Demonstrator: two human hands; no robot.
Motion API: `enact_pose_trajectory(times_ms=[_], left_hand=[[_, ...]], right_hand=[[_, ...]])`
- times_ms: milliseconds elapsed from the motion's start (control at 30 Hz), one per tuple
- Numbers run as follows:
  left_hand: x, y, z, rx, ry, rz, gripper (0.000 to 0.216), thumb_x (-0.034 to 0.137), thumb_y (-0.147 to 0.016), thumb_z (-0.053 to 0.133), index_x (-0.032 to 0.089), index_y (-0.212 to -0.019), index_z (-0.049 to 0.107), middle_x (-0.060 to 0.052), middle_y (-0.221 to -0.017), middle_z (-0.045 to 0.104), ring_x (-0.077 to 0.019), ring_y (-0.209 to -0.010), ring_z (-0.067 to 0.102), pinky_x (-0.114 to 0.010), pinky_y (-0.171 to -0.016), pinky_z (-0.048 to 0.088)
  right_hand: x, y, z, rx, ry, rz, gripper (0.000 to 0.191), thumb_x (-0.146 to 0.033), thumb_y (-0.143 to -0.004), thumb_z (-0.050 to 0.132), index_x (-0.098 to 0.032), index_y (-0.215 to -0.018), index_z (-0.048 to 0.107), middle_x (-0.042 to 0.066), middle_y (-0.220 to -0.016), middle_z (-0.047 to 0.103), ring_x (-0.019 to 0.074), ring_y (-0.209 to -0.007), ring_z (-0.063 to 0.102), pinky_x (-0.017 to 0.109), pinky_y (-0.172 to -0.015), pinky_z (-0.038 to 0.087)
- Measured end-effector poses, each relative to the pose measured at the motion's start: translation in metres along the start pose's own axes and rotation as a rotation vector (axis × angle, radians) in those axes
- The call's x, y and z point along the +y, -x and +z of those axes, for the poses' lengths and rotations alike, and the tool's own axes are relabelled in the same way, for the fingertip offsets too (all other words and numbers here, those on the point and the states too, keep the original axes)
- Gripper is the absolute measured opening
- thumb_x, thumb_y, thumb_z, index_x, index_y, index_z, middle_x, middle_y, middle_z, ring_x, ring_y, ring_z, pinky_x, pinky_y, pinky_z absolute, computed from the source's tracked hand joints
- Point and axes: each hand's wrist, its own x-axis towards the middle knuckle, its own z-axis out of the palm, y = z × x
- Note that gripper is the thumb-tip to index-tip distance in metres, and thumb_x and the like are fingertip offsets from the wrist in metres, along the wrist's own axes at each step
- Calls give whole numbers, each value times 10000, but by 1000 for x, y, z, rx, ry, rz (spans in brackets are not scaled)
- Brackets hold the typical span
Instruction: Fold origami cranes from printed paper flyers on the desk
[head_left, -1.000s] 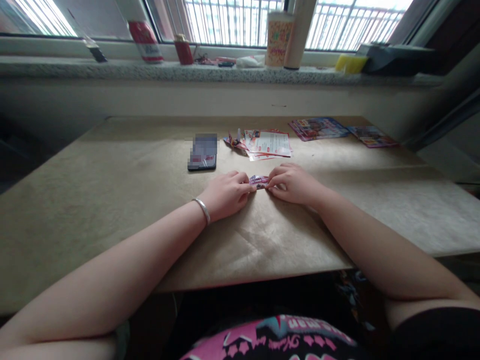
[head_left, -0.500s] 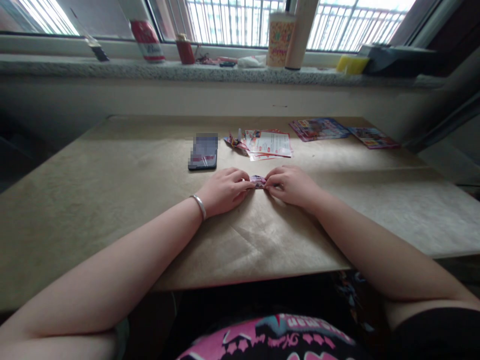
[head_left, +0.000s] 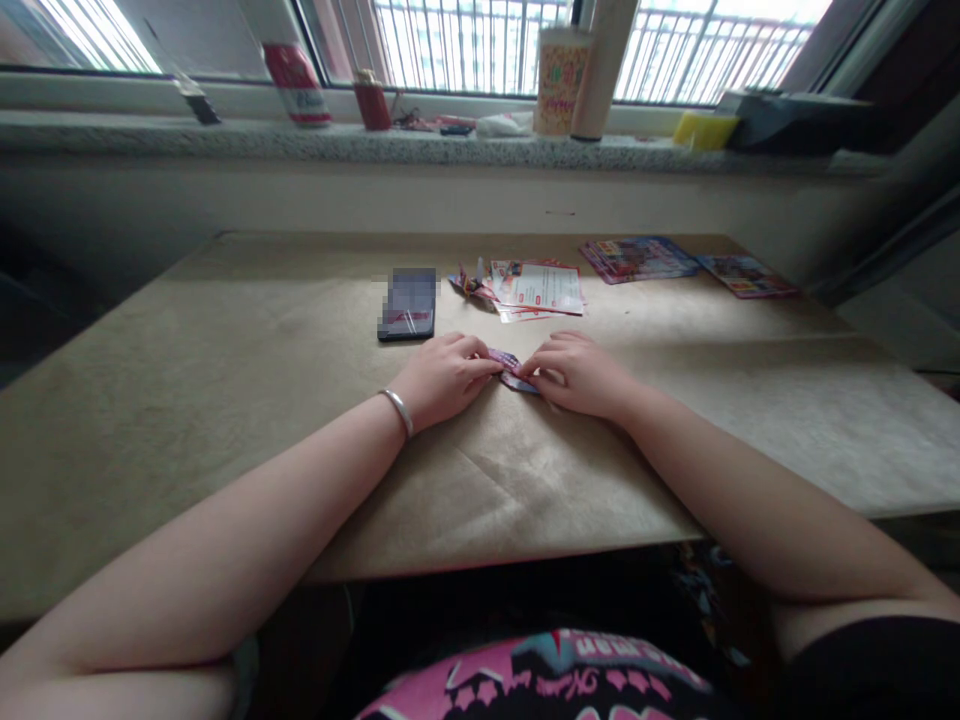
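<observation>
A small piece of folded printed paper (head_left: 510, 368), pink and purple, lies low over the table between my hands. My left hand (head_left: 442, 380) pinches its left end with thumb and forefinger. On the other side, the fingertips of my right hand (head_left: 574, 375) close on its right part, and a bluish edge sticks out below them. The fingers partly cover the paper, so its full shape is hidden. Just beyond my left hand rests a dark phone (head_left: 410, 305). A crumpled or folded colourful paper piece (head_left: 474, 285) sits behind the paper I hold.
White and red printed cards (head_left: 540, 288) lie past my hands. Farther right are a stack of colourful cards (head_left: 637, 258) and another colourful pile (head_left: 746, 275). The windowsill (head_left: 450, 146) carries a red can (head_left: 295, 85), a patterned cup (head_left: 561, 80) and a yellow block (head_left: 705, 130).
The paper between my hands has turned aslant, and more of it shows, with a bluish edge toward me. My right fingertips have shifted slightly left along it.
</observation>
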Motion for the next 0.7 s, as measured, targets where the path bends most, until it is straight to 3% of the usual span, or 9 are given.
enact_pose_trajectory(times_ms=[133,300,500,700], left_hand=[[0,-1,0,-26,96,-17,298,236,-931,466,227,-1107,706,-65,-1095,692,-212,-995,624,-361,-879,505],[1,-3,-2,-84,327,-84,284,266,-938,437,194,-1081,672,-61,-1153,685,-192,-1062,632,-330,-947,493],[1,-2,-1,-154,443,-311,329,405,-920,488,195,-1165,548,-64,-1081,685,-206,-963,654,-349,-851,519],[5,-2,-1,-128,455,-138,353,391,-894,541,186,-1181,524,-108,-1298,568,-230,-1223,535,-403,-1062,428]], right_hand=[[4,-1,1,23,-19,-8,223,-180,-850,552,-220,-978,730,36,-924,734,197,-898,619,368,-912,426],[7,0,5,54,-2,-12,293,-175,-858,544,-238,-1098,701,59,-1173,683,217,-1060,604,394,-955,446],[8,1,9,16,22,-4,286,-215,-893,526,-246,-1126,689,55,-1284,629,230,-1131,567,410,-988,458],[8,0,9,17,28,-11,247,-262,-911,536,-246,-1103,690,46,-1280,635,227,-1144,551,423,-1010,449]])
